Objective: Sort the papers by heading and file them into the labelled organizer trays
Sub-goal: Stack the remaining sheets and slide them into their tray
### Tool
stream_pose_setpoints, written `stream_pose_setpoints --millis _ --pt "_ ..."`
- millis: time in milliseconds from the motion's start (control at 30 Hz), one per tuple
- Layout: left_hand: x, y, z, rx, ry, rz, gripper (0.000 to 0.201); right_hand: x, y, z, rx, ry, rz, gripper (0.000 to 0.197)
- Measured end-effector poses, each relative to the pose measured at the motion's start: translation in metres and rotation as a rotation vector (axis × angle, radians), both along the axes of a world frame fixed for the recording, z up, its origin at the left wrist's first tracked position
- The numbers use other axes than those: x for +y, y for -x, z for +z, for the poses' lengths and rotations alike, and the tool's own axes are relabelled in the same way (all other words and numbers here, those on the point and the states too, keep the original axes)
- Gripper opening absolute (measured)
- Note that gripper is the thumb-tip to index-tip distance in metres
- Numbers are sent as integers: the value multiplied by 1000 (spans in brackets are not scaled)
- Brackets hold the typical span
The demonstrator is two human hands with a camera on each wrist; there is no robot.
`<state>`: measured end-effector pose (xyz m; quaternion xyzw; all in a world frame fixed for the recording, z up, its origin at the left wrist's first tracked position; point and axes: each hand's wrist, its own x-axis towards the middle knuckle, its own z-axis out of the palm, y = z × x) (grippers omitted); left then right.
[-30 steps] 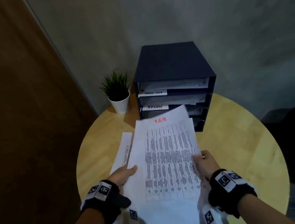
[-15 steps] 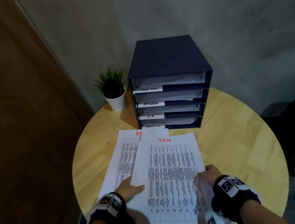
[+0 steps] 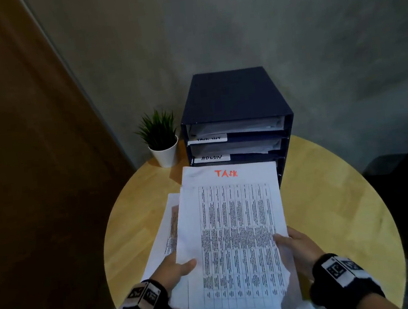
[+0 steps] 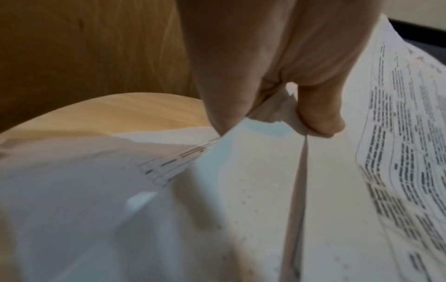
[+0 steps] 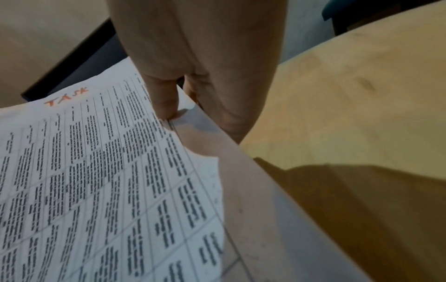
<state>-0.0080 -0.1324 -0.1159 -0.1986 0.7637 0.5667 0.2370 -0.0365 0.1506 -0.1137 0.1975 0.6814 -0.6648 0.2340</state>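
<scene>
We hold a sheet headed TASK in red above the round wooden tabletop, one hand at each side edge. Our left hand pinches the left edge, thumb lying on the printed face and the fingers curled underneath, as the left wrist view shows plainly. Our right hand grips the right edge the same way, thumb on top beside the last column of the table and the fingers wrapped below the paper. More than one sheet seems to lie in this hold, for a second white edge shows just under the top one, but we cannot tell how many. The top of the sheet reaches toward the dark blue organizer and covers its lower trays from the head view; it is raised off the tabletop and touches no tray that we can see. Two upper trays are open to view, each holding papers; the second carries a white label reading ADMIN, while the label above it is too blurred to read surely. Further papers lie flat on the tabletop to the left, partly under the held sheet. A small green plant in a white pot stands just beside the organizer's left wall.
</scene>
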Motion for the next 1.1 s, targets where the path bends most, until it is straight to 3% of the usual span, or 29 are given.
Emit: stream_pose_setpoints --millis 100,200,467,600,733,933,1100 --pt "2 8 12 81 -34 2 48 -1 8 23 93 6 -17 26" --pt "7 21 30 143 -79 21 48 -2 19 48 168 -53 -1 33" --pt "20 61 65 206 -224 40 41 12 58 101 235 -124 -49 27" --pt "32 75 75 216 -201 71 40 18 66 105 205 -149 -84 18" --pt "36 89 75 229 -164 148 42 23 71 103 155 -106 -72 24" --pt "34 115 87 266 -168 246 39 23 64 105 116 7 81 38" --pt "42 135 109 326 -8 290 36 35 50 102 74 108 241 36"
